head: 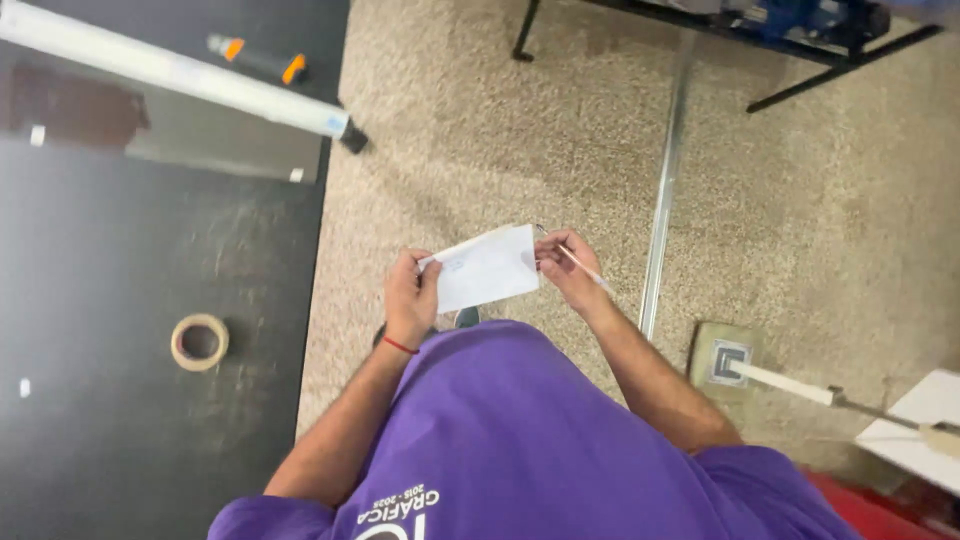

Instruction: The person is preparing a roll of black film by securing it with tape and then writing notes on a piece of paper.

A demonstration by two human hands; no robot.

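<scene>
**Item: small white paper sheet, held in both hands**

Location: the small white rectangular sheet of paper (487, 267) is held in the air in front of the purple shirt (520, 440), above the beige carpet (800, 220), touching no surface.

Grip: left hand (410, 300) closed on the sheet's left edge, thumb on top. Right hand (567, 268) pinched on the right edge, and also carrying a thin pale stick-like tool, possibly a pencil (588, 270), which slants away from the paper.

Handling, by judgement: very light, thin and limp; it would bend or crease under a hard squeeze and droop if held by one corner only. Not slippery, tears easily. Best taken by two opposite edges, as here, with light finger pressure.

Nearby: black tabletop (120, 300) at the left, bearing a ring of tan masking tape (199, 342), a long white tube (180, 75) and an orange-and-black handled tool (258, 58). A thin metal rail (665, 190) lies on the carpet.
</scene>
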